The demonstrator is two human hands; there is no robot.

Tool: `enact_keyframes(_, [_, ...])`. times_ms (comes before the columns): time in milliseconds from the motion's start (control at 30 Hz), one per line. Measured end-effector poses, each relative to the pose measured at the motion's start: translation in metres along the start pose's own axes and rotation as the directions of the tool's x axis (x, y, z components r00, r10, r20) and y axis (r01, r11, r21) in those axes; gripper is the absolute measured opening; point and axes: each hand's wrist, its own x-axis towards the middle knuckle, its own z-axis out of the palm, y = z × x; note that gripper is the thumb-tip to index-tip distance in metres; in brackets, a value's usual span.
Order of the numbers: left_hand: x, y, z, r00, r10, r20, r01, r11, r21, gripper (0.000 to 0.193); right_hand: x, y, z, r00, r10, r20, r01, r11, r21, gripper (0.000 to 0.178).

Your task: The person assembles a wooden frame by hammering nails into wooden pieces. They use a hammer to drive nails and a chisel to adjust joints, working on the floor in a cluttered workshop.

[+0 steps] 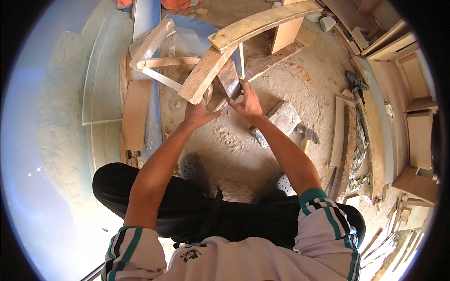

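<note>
A wooden frame [204,75] of nailed boards stands tilted on the dusty ground in front of me, with a long curved plank [262,23] across its top. My left hand [200,114] grips it under the lower end of a thick block, thumb stretched to the right and fingers hidden behind the wood. Just right of it, my right hand [247,104] holds the near edge of an upright board [228,78] in the frame, thumb and fingers around that edge. Some of these fingertips are hidden by the wood.
A hammer [307,136] lies beside a pale crumpled bag [283,121] right of my right forearm. Glass sheets [105,70] and a flat board [136,114] are at the left. Long planks [347,140] and wooden furniture parts [412,75] line the right side.
</note>
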Motion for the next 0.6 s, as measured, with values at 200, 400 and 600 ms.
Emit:
enact_keyframes(200, [0.008, -0.023, 0.040, 0.986, -0.165, -0.037, 0.145, 0.940, -0.309, 0.101, 0.007, -0.006, 0.016, 0.998, -0.035, -0.044, 0.036, 0.999, 0.018, 0.080])
enact_keyframes(400, [0.012, -0.030, 0.046, 0.988, -0.153, -0.005, 0.143, 0.937, -0.320, 0.103, 0.005, -0.006, 0.028, 0.996, -0.020, -0.088, 0.024, 0.999, 0.042, 0.083])
enact_keyframes(600, [0.013, -0.040, 0.051, 0.993, -0.111, 0.028, 0.114, 0.947, -0.301, 0.114, 0.007, -0.006, 0.034, 0.996, 0.009, -0.088, -0.004, 0.998, 0.056, 0.083])
